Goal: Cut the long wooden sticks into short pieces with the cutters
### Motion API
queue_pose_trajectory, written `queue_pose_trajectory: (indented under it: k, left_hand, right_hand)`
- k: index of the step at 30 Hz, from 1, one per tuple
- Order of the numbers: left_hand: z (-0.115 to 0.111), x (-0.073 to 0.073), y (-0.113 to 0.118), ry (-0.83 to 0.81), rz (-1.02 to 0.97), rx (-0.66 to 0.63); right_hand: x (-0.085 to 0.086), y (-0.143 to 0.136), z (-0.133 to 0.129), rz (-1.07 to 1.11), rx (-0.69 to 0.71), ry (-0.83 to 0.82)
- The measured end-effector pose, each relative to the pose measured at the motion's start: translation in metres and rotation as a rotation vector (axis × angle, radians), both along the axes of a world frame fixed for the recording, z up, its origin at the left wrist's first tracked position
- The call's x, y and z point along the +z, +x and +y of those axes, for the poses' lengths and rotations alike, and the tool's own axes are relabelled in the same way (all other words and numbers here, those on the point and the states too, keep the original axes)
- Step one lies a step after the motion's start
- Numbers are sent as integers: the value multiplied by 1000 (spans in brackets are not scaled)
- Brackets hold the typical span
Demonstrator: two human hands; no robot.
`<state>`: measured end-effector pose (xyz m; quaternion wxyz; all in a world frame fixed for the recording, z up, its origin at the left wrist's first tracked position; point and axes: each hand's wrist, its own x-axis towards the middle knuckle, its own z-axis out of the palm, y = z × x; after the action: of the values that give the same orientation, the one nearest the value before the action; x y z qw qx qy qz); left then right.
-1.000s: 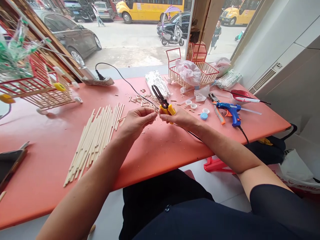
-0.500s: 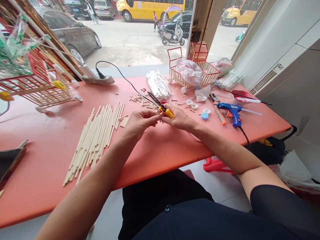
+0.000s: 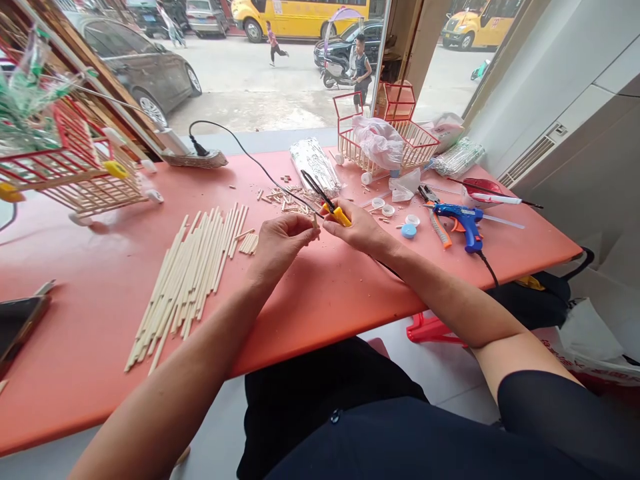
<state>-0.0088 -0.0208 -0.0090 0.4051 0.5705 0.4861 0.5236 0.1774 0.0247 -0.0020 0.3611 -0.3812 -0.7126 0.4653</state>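
Observation:
My left hand (image 3: 283, 243) is closed, pinching a short piece of wooden stick (image 3: 315, 221) upright between thumb and fingertips. Just to its right, my right hand (image 3: 363, 230) is wrapped round a yellow-handled tool (image 3: 341, 216) with a long black looped end; its exact kind is unclear. The tool points up and away to the left, apart from the piece. Left of my left hand lies a loose bundle of long wooden sticks (image 3: 193, 273), with several short cut sticks (image 3: 249, 243) beside it. Small offcuts (image 3: 287, 200) are scattered beyond my hands.
A blue glue gun (image 3: 465, 223) and orange-handled pliers (image 3: 439, 223) lie to the right. Small stick-built carts stand at the back (image 3: 415, 140) and far left (image 3: 95, 177). A black cord (image 3: 250, 150) runs from the power strip (image 3: 195, 159) across the pink table (image 3: 310, 300).
My hands have parted slightly; the tool has moved off the stick piece, which stays in my left hand. Outside, a person has come into view near the scooter.

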Motion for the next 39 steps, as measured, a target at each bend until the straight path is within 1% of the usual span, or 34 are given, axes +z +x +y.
queue_pose_trajectory:
  k: [3,8,11,13,16,21,25,27,31,35,39]
  left_hand:
    - [-1,-3,0,20,90,24]
    - [-2,-5,-1,34,312,95]
    - [-2,-5,-1,22,364,101]
    - [-2,-4,-2,13,363,99]
    - [-2,-4,-3,-18,288,59]
    - [-5,-3,1,-58,44,-51]
    - [-9,2,6,-85,-27,-108]
    - [-11,4,7,-121,-54,-117]
    - [-10,8,6,-188,-95,-155]
    - [-7,8,2,-190,-84,-222]
    - [-5,6,0,-277,-198,-305]
  right_hand:
    - [1,1,1,29,-35,-17]
    - [2,0,-1,34,-41,-32]
    - [4,0,-2,27,-42,-19]
    - [4,0,-2,23,-45,-18]
    - [3,0,-3,22,-46,-6]
    - [-1,-2,-4,-35,-1,97]
    - [-2,-2,-7,-87,-7,218]
    - [0,-2,-9,-94,-14,223]
    - [3,-2,-9,-58,-6,113]
    - [4,-2,-6,67,33,-59]
    - [4,-2,-4,161,49,-181]
